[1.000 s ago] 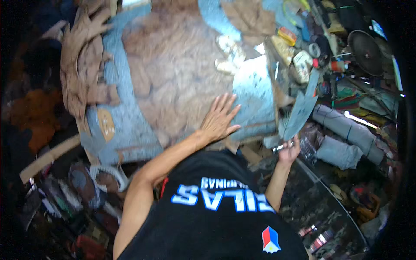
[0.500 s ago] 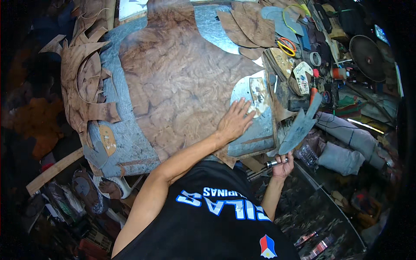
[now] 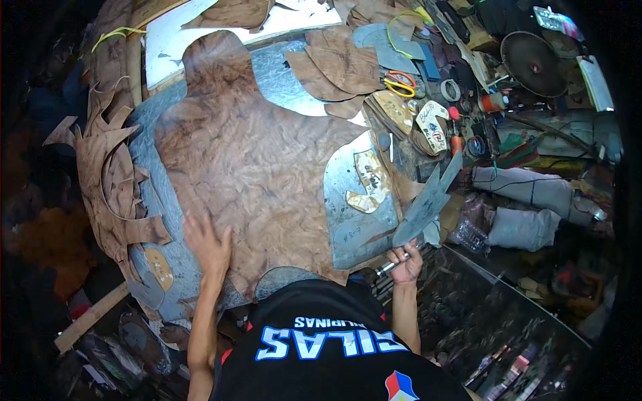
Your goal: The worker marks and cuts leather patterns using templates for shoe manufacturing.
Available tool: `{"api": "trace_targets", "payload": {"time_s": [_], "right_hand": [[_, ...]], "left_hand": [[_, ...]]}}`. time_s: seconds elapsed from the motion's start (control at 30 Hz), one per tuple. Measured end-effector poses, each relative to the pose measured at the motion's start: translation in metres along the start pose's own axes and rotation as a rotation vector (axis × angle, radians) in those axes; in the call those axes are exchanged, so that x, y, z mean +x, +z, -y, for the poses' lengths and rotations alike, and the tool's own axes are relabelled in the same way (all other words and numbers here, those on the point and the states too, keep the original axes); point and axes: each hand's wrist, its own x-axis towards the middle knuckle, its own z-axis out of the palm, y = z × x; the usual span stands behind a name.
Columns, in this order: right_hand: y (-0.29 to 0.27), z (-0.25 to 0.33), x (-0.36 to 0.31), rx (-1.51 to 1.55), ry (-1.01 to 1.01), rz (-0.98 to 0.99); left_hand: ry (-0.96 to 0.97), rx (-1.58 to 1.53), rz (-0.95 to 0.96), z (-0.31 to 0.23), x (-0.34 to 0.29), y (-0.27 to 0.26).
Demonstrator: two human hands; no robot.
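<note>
A large brown leather hide (image 3: 247,174) lies spread across the metal-topped work table (image 3: 287,73). My left hand (image 3: 208,247) rests on the hide's left edge, palm down with fingers apart. At the table's right front corner, my right hand (image 3: 406,266) is closed round a silver cylindrical tool (image 3: 386,269), whose kind I cannot make out. Long, curved grey pattern pieces (image 3: 428,207) rise from the same hand, their lower end at its fingers. A stained cream pattern piece (image 3: 370,180) lies on bare metal beside the hide's right edge.
Leather offcuts (image 3: 110,174) hang along the table's left side. Orange-and-yellow scissors (image 3: 400,83), stacked cream patterns (image 3: 431,127) and a tape roll (image 3: 450,89) sit at the right. Cut leather panels (image 3: 341,67) lie at the back; a round fan (image 3: 533,65) stands far right.
My left hand has moved from the cream pattern piece to the hide's left edge. My right hand has shifted left with the silver tool and grey pattern pieces. The hide sits lower in view.
</note>
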Motion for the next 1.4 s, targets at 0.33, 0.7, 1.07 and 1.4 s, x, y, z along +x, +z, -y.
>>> {"api": "trace_targets", "payload": {"time_s": [0.33,0.7,1.07,1.4], "right_hand": [[0.005,-0.008,0.024,0.007,0.083,-0.098],[0.004,-0.01,0.029,-0.11,0.182,-0.051],[0.005,-0.008,0.03,-0.223,0.227,-0.006],[0.02,-0.012,0.031,-0.267,0.236,-0.038]], "left_hand": [[-0.555,-1.152,-0.01,-0.014,-0.055,-0.043],[-0.72,-1.232,0.136,0.043,-0.065,-0.03],[-0.709,-1.188,0.054,0.054,-0.075,-0.028],[-0.715,-1.084,0.106,0.075,-0.077,-0.029]]}}
